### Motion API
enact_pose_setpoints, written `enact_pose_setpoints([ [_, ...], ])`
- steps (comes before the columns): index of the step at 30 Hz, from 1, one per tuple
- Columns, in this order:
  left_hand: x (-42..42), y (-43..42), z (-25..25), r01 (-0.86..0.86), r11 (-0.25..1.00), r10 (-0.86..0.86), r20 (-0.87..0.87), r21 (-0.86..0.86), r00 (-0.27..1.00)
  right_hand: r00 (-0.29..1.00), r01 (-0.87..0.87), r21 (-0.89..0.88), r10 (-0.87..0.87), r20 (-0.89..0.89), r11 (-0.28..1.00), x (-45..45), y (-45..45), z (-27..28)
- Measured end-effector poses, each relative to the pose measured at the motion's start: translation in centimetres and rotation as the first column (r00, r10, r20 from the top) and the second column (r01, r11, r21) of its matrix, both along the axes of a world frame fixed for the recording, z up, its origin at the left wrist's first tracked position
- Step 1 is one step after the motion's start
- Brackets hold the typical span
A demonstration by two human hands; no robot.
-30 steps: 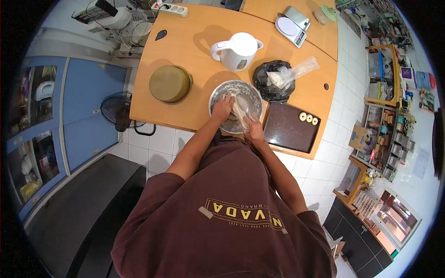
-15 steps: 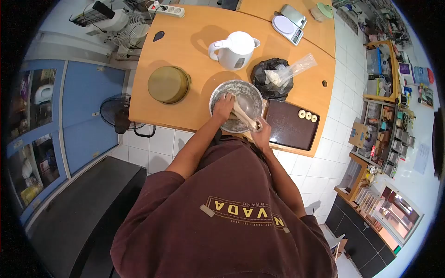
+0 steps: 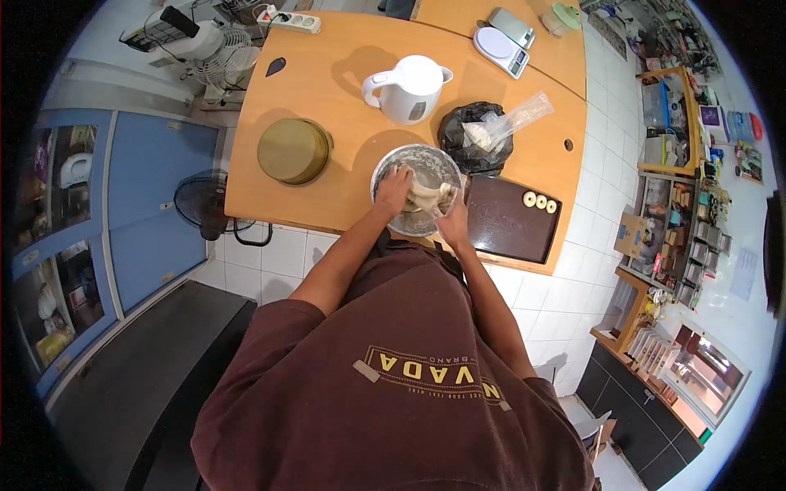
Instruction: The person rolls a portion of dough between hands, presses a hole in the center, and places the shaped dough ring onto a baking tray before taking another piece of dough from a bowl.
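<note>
A metal mixing bowl (image 3: pixel 451 168) with floury residue on its wall stands at the table's near edge. Inside it lies pale dough (image 3: pixel 429 197), bunched between my hands. My left hand (image 3: pixel 394 190) reaches over the bowl's left side, its fingers curled onto the dough. At the right rim, my right hand (image 3: pixel 453 219) is closed around the other end of the dough. Part of the dough is hidden under my fingers. To the right, a dark baking tray (image 3: pixel 499 221) carries three small dough rings (image 3: pixel 540 201) near its upper right corner.
Behind the bowl stand a white electric kettle (image 3: pixel 413 90) and a black plastic bag (image 3: pixel 458 135) with a clear bag of white powder in it. An olive-coloured round container (image 3: pixel 291 153) is at left. A kitchen scale (image 3: pixel 501 51) and a power strip (image 3: pixel 295 22) lie farther back.
The dough was stretched in a long strip between my hands; now it is shorter and bunched. My right hand has moved inward to the left. The view has shifted slightly.
</note>
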State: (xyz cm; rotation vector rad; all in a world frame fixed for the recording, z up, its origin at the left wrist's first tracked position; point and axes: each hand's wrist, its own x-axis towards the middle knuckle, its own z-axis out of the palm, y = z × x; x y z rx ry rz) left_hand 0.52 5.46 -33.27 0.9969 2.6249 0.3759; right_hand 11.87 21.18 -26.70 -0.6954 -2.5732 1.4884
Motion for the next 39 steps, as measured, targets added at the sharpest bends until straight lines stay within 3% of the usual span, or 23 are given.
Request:
enact_pose_setpoints([
  [5, 0.1, 0.1, 1.2, 0.001, 0.999, -0.002, -0.01, -0.041, 1.0, 0.989, -0.009, 0.153, -0.014, 0.15, 0.988, -1.4, 0.1, 1.9],
  [8, 0.1, 0.1, 0.9, -0.008, 1.0, 0.008, 0.001, -0.009, 1.0, 0.996, -0.025, 0.225, 0.006, 0.084, 0.974, -1.6, 0.6, -0.5],
  [11, -0.1, 0.0, 1.5, 0.0, 1.0, 0.001, 0.052, -0.025, 0.999, 0.993, -0.003, 0.174, -0.017, 0.118, 0.985, -2.0, 0.7, -0.8],
  [17, 0.4, 0.3, 0.6, -0.022, 1.0, 0.022, -0.002, -0.01, 1.0, 0.985, -0.045, 0.123, 0.023, 0.17, 0.991, -1.6, 0.1, 1.4],
  [20, 0.4, 0.8, 2.6, -0.048, 0.996, 0.051, 0.037, -0.075, 0.998, 0.992, -0.001, 0.027, -0.003, 0.123, 1.0, 0.0, -0.4, 1.8],
  [23, 0.8, 0.6, -1.2, -0.049, 0.999, 0.05, -0.156, 0.009, 0.987, 0.982, 0.047, -0.029, -0.041, 0.183, 0.998, 1.3, -0.3, 2.9],
  [26, 0.6, 0.8, -0.3, -0.049, 0.999, 0.048, -0.08, -0.015, 0.996, 0.999, 0.046, -0.132, -0.044, 0.017, 0.99, 2.8, 0.3, 1.7],
  [29, 0.7, 0.6, -0.4, -0.04, 0.998, 0.045, -0.12, 0.041, 0.992, 0.997, 0.059, -0.243, -0.047, 0.054, 0.968, 3.1, 0.2, 3.7],
  [32, 0.1, 0.6, 5.6, -0.042, 0.996, 0.049, 0.097, -0.073, 0.994, 0.989, 0.043, -0.171, -0.017, 0.15, 0.984, 3.6, 0.7, 3.7],
  [35, 0.0, 0.3, 3.3, -0.015, 1.0, 0.015, 0.042, 0.015, 0.999, 0.986, 0.018, -0.195, 0.015, 0.168, 0.981, 4.0, 1.0, 4.5],
  [38, 0.3, 0.1, -0.5, -0.006, 0.999, 0.01, -0.102, 0.039, 0.995, 0.988, 0.073, -0.316, -0.025, 0.153, 0.946, 5.0, 1.3, 4.5],
  [39, 0.1, 0.2, -0.3, -0.025, 0.999, 0.027, -0.051, 0.025, 0.998, 0.975, 0.187, -0.521, -0.091, 0.205, 0.833, 5.4, 1.6, 5.7],
])
